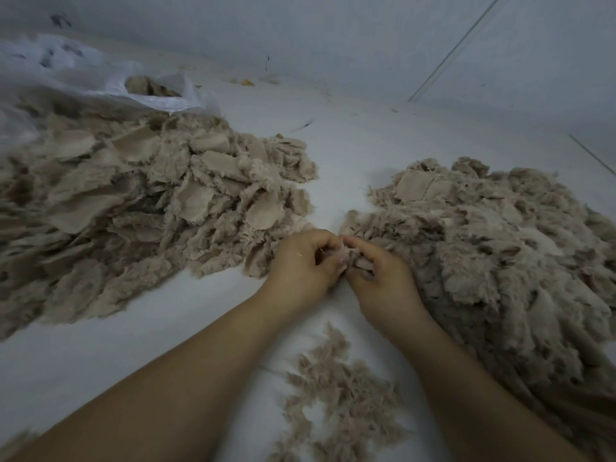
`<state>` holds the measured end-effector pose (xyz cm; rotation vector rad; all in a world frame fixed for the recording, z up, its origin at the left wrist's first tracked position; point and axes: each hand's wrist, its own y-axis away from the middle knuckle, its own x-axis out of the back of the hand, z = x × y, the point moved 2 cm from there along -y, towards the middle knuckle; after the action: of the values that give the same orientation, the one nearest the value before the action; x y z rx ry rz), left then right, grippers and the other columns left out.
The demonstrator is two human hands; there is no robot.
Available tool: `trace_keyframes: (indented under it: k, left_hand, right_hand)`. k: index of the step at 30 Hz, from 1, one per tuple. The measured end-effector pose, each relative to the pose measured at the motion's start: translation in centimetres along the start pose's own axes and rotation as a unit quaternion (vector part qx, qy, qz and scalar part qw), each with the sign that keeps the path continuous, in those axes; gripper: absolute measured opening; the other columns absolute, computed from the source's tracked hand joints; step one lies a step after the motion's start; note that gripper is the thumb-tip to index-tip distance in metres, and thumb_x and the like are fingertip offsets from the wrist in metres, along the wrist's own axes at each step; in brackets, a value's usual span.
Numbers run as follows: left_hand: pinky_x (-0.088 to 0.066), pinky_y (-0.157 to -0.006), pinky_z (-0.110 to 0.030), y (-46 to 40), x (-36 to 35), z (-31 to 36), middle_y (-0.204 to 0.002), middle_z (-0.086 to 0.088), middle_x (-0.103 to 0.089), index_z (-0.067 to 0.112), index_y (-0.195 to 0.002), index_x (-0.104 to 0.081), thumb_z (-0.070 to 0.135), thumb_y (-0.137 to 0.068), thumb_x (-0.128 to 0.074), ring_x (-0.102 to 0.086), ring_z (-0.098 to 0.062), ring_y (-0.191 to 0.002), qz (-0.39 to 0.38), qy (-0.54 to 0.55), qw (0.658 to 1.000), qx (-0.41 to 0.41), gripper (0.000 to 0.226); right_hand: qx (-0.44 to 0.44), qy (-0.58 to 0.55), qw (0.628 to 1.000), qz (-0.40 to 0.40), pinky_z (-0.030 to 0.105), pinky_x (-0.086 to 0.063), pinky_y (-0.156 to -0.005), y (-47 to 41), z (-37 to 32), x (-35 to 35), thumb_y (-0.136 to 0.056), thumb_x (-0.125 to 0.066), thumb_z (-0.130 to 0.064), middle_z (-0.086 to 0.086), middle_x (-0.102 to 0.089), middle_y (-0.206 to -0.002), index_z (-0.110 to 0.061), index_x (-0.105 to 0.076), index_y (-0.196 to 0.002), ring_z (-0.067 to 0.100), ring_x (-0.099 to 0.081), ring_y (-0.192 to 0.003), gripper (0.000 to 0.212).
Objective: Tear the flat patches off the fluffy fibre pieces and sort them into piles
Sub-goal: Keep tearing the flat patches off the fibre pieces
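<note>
Both hands meet mid-frame, fingers curled onto one small fluffy piece (348,256); left hand (300,261) and right hand (380,275) pinch it between them. Piece mostly hidden by fingers, looks like a pale tuft, hard to say more. Left pile (140,201) runs off the left edge; right pile (500,248) is cut off at right. Small scrap heap (340,395) between the forearms. Bare strip of white floor (336,151) between the piles. Plastic bag (100,78) behind, by the wall.
</note>
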<state>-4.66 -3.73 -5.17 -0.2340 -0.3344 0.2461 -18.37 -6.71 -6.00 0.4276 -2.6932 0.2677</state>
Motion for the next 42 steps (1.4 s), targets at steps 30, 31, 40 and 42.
trace_keyframes:
  k: [30,31,40,42]
  left_hand:
    - [-0.032,-0.043,-0.02,1.5,1.4,1.6,-0.048,0.008,-0.043,0.013,-0.084,-0.059,0.005,-0.097,-0.055,-0.033,-0.007,-0.042,0.064,0.133,0.988,-0.032,0.015]
    - [-0.031,-0.043,-0.021,1.6,1.4,1.8,-0.048,0.009,-0.043,0.013,-0.084,-0.059,0.005,-0.097,-0.054,-0.033,-0.007,-0.042,0.065,0.135,0.988,-0.035,0.016]
    - [-0.039,-0.05,-0.026,1.5,1.9,1.4,-0.06,-0.005,-0.046,0.011,-0.084,-0.062,0.009,-0.095,-0.06,-0.042,-0.013,-0.054,0.105,0.046,0.99,-0.083,0.011]
    - [-0.039,-0.057,-0.014,1.6,1.7,1.6,-0.064,0.009,-0.048,0.01,-0.083,-0.066,0.009,-0.092,-0.064,-0.045,-0.002,-0.059,0.112,-0.022,0.984,-0.137,0.01]
  right_hand:
    - [-0.005,0.142,0.988,0.063,-0.005,-0.028,-0.07,-0.5,0.1,0.3,-0.098,-0.059,-0.012,0.002,-0.044,-0.114,0.004,-0.072,-0.085,0.008,-0.044,-0.09,0.023]
    - [-0.017,0.134,0.988,0.073,-0.004,-0.028,-0.069,-0.6,0.3,0.4,-0.097,-0.059,-0.009,0.003,-0.045,-0.116,0.006,-0.072,-0.089,0.011,-0.047,-0.094,0.022]
    - [-0.002,0.025,0.998,0.051,0.018,-0.046,-0.096,0.6,-1.2,0.4,-0.086,-0.062,0.004,-0.004,-0.045,-0.145,-0.016,-0.071,-0.071,0.002,-0.042,-0.13,0.027]
    - [0.002,0.002,0.999,0.053,0.017,-0.047,-0.09,0.5,-1.4,0.5,-0.09,-0.064,-0.006,-0.003,-0.049,-0.142,-0.012,-0.072,-0.065,-0.004,-0.048,-0.121,0.027]
